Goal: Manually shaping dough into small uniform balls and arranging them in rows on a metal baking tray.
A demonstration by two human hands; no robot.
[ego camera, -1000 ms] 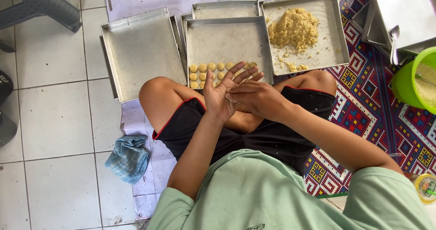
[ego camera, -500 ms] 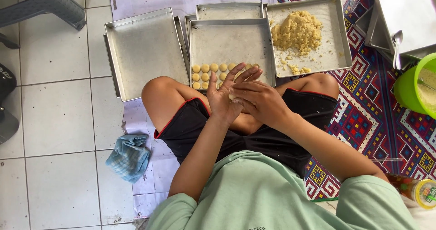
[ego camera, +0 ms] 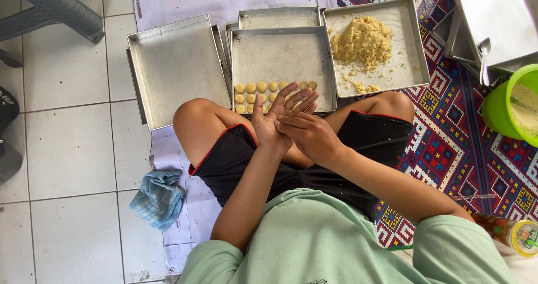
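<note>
Left hand is held open, palm up, fingers spread; right hand is pressed flat against it above the middle tray of dough balls. Anything held between the palms is hidden.

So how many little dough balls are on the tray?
11 dough balls show on the middle tray: six in the top row, three below, two lowest. The left hand covers part of the rows, so more may be hidden.

Bright, even daylight, soft shadows, sharp focus, with mild glare on the metal trays.
</note>
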